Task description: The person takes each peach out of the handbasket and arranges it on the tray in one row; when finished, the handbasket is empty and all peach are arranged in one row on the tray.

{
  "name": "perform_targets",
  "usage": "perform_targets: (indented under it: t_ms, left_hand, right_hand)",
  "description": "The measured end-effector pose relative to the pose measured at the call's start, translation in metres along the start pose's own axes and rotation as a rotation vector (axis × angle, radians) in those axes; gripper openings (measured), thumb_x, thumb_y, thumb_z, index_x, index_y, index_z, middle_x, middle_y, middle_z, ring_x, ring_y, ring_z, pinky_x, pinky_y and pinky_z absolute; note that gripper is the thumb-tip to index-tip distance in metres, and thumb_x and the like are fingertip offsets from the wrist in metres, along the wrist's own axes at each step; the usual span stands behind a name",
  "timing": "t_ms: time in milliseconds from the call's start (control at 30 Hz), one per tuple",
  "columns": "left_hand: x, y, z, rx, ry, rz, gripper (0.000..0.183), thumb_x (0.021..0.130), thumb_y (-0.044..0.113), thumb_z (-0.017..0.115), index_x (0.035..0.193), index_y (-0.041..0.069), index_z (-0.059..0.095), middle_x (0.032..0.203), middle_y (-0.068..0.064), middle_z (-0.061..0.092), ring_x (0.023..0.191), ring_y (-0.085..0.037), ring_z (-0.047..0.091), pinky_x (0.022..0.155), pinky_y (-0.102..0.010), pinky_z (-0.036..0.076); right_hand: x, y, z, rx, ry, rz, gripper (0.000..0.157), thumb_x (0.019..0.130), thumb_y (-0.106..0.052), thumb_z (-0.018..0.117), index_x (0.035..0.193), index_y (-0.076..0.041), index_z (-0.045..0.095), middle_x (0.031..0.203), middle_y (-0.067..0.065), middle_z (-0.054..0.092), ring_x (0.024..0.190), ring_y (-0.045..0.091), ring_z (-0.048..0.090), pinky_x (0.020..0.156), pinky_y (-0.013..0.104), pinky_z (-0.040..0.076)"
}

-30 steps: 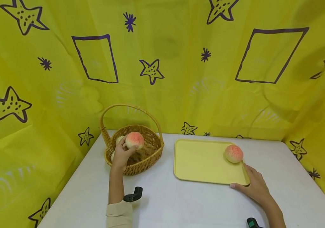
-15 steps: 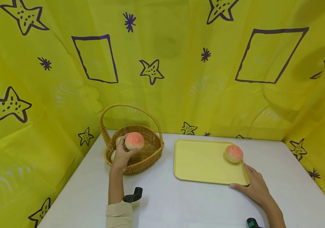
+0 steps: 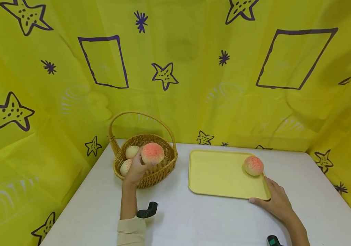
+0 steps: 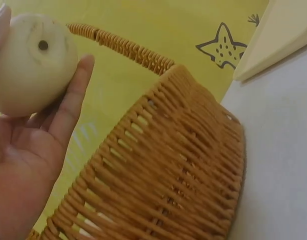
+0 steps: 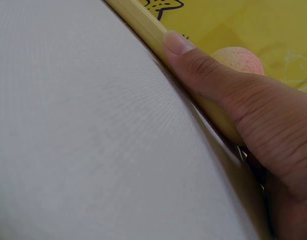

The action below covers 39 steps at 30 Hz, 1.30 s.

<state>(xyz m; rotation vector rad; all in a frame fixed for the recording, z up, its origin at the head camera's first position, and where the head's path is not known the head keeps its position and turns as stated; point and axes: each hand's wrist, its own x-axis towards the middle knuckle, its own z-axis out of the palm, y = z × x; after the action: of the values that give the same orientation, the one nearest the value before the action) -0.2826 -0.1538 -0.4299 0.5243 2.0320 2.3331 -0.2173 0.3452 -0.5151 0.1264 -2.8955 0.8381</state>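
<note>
My left hand (image 3: 135, 172) grips a pink-and-cream toy peach (image 3: 153, 153) above the wicker basket (image 3: 158, 176). In the left wrist view the peach (image 4: 38, 65) shows its pale underside with a dark hole, thumb and fingers around it. Two more pale peaches lie inside the basket, one at the back (image 3: 131, 152) and one speckled pink (image 3: 126, 167) in front of it. My right hand (image 3: 278, 201) holds the near right corner of the yellow tray (image 3: 218, 176), thumb (image 5: 193, 62) against its front edge. Another peach (image 3: 254, 166) sits on the tray's right side.
The basket's tall arched handle (image 3: 141, 113) rises over its opening. A white table (image 3: 178, 218) lies beneath everything, with yellow star-patterned cloth (image 3: 191, 102) behind and at both sides. Black wrist devices show on the left arm (image 3: 147, 210) and the right arm (image 3: 273, 240).
My left hand has moved slightly right with its peach, uncovering more of the two peaches in the basket. The right hand and tray stay in place; the head view has shifted a little.
</note>
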Motion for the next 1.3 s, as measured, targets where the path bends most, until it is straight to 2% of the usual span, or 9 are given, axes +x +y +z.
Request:
perform_targets:
  t_ms: [167, 367, 600, 700, 867, 1100, 1300]
  left_hand:
    - [0.002, 0.004, 0.016, 0.044, -0.098, -0.027, 0.072, 0.075, 0.008, 0.079, 0.133, 0.016, 0.038, 0.132, -0.007, 0.045, 0.117, -0.018, 0.053, 0.092, -0.030, 0.051]
    - [0.010, 0.006, 0.044, 0.073, -0.212, -0.035, 0.074, 0.072, 0.004, 0.081, 0.130, 0.014, 0.037, 0.132, -0.008, 0.047, 0.112, -0.022, 0.055, 0.091, -0.033, 0.050]
    - [0.022, -0.008, 0.079, 0.108, -0.322, -0.068, 0.078, 0.075, 0.004, 0.080, 0.138, 0.016, 0.036, 0.136, -0.013, 0.046, 0.114, -0.022, 0.054, 0.093, -0.035, 0.051]
    - [0.025, -0.017, 0.091, 0.118, -0.339, -0.094, 0.075, 0.080, 0.007, 0.077, 0.142, 0.018, 0.037, 0.139, -0.014, 0.046, 0.116, -0.023, 0.055, 0.094, -0.037, 0.051]
    - [0.026, -0.033, 0.110, 0.180, -0.323, -0.145, 0.068, 0.084, 0.015, 0.074, 0.142, 0.022, 0.038, 0.142, -0.011, 0.044, 0.118, -0.023, 0.055, 0.097, -0.039, 0.049]
    - [0.029, -0.058, 0.142, 0.180, -0.321, -0.224, 0.070, 0.081, 0.013, 0.075, 0.140, 0.025, 0.039, 0.133, -0.008, 0.050, 0.114, -0.020, 0.057, 0.094, -0.037, 0.050]
    - [0.029, -0.072, 0.160, 0.219, -0.356, -0.217, 0.074, 0.077, 0.011, 0.075, 0.140, 0.026, 0.039, 0.132, -0.006, 0.050, 0.115, -0.016, 0.054, 0.093, -0.033, 0.048]
  right_hand:
    - [0.001, 0.001, 0.001, 0.002, 0.004, 0.003, 0.112, 0.078, -0.051, 0.076, 0.155, 0.001, 0.012, 0.145, 0.038, 0.030, 0.126, 0.057, 0.030, 0.095, 0.070, 0.029]
    - [0.001, 0.001, 0.000, 0.002, 0.010, 0.004, 0.113, 0.077, -0.052, 0.076, 0.155, 0.001, 0.013, 0.146, 0.037, 0.031, 0.126, 0.056, 0.030, 0.096, 0.070, 0.029]
    - [0.002, 0.001, 0.000, 0.002, 0.017, 0.007, 0.113, 0.077, -0.052, 0.077, 0.154, 0.002, 0.014, 0.145, 0.037, 0.031, 0.126, 0.055, 0.031, 0.096, 0.069, 0.030]
    - [0.001, 0.001, 0.001, 0.002, 0.013, 0.011, 0.114, 0.077, -0.052, 0.077, 0.155, 0.002, 0.013, 0.146, 0.037, 0.031, 0.127, 0.056, 0.031, 0.096, 0.070, 0.030]
    - [0.001, 0.000, 0.001, 0.002, 0.006, 0.015, 0.114, 0.077, -0.053, 0.076, 0.155, 0.000, 0.012, 0.146, 0.037, 0.031, 0.128, 0.056, 0.030, 0.097, 0.070, 0.029]
    - [0.000, 0.000, -0.001, 0.012, 0.021, -0.010, 0.111, 0.077, -0.049, 0.077, 0.155, -0.001, 0.015, 0.145, 0.037, 0.032, 0.126, 0.056, 0.031, 0.096, 0.069, 0.029]
    - [0.000, 0.000, 0.000, 0.015, 0.012, -0.003, 0.111, 0.078, -0.050, 0.077, 0.156, -0.002, 0.014, 0.145, 0.037, 0.031, 0.126, 0.057, 0.031, 0.096, 0.070, 0.029]
